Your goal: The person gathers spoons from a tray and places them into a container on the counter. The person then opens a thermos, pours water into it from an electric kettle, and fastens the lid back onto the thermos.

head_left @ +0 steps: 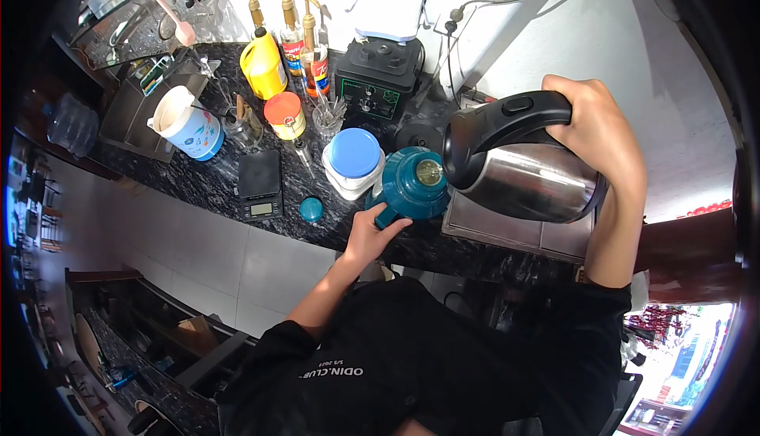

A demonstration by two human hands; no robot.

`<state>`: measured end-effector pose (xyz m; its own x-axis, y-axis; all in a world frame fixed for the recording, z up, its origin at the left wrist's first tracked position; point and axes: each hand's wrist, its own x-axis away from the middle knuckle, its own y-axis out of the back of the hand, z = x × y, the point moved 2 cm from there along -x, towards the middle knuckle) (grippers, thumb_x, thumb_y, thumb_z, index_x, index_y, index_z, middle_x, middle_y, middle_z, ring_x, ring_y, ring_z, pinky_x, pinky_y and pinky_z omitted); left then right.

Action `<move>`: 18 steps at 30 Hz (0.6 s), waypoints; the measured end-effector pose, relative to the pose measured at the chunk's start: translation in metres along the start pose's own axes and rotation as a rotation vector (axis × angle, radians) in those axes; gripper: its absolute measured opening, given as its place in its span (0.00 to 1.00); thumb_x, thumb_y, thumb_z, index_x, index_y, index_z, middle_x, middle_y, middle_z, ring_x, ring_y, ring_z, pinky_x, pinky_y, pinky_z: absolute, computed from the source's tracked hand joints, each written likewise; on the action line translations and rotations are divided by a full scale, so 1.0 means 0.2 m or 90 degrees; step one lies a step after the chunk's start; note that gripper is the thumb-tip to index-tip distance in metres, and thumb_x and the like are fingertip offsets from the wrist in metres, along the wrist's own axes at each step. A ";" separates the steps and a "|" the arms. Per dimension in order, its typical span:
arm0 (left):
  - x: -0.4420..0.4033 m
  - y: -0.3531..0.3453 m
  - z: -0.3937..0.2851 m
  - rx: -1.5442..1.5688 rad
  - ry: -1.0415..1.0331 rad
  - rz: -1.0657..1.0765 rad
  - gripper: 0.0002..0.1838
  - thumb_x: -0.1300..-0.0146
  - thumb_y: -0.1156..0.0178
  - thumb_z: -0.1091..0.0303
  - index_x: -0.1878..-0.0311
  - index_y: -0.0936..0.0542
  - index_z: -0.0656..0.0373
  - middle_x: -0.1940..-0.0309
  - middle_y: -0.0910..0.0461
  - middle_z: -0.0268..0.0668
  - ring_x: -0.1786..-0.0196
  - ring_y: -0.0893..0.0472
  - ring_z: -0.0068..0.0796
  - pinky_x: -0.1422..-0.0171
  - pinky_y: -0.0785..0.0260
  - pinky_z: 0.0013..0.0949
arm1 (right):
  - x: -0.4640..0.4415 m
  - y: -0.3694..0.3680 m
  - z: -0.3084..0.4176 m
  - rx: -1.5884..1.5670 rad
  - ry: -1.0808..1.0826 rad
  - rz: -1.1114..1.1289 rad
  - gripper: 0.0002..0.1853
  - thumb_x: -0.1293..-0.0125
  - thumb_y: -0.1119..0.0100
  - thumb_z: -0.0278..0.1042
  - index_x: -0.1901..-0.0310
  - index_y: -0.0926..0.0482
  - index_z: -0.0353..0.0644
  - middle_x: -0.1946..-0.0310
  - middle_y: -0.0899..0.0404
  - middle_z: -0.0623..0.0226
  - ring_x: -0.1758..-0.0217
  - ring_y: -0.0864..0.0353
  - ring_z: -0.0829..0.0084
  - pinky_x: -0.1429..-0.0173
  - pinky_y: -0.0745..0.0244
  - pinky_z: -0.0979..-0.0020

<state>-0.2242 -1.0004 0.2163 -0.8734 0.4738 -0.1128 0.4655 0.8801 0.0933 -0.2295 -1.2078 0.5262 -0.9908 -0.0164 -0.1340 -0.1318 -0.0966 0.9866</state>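
Note:
My right hand [594,123] is wrapped around the black handle of a stainless steel electric kettle [538,182]. The kettle is tilted to the left, its spout at the open mouth of a teal thermos flask [408,192]. Clear water seems to be running into the mouth. Below the flask, my left hand [372,234] is closed on its handle. A round teal cap [311,209] lies on the counter to the left. Just behind the flask sits a white jar with a blue lid [354,153].
On the dark marbled counter [214,198] are a digital scale [260,182], a blue-and-white pitcher [188,123], a red-lidded can [284,114], a yellow jug [263,68], pump bottles [315,72] and a black blender base [376,79]. A steel tray [507,234] lies beneath the kettle. Cables hang on the wall.

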 end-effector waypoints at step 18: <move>0.00 0.00 0.01 0.007 -0.010 -0.007 0.13 0.47 0.31 0.67 0.70 0.24 0.65 0.86 0.34 0.35 0.79 0.40 0.17 0.75 0.39 0.26 | -0.01 0.01 0.02 0.004 0.004 0.006 0.05 0.53 0.40 0.19 0.73 0.25 0.36 0.83 0.27 0.53 0.79 0.27 0.56 0.70 0.32 0.63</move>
<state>-0.2241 -1.0012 0.2141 -0.8758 0.4650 -0.1295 0.4582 0.8852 0.0804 -0.2275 -1.2036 0.5287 -0.9918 -0.0239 -0.1254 -0.1228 -0.0898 0.9884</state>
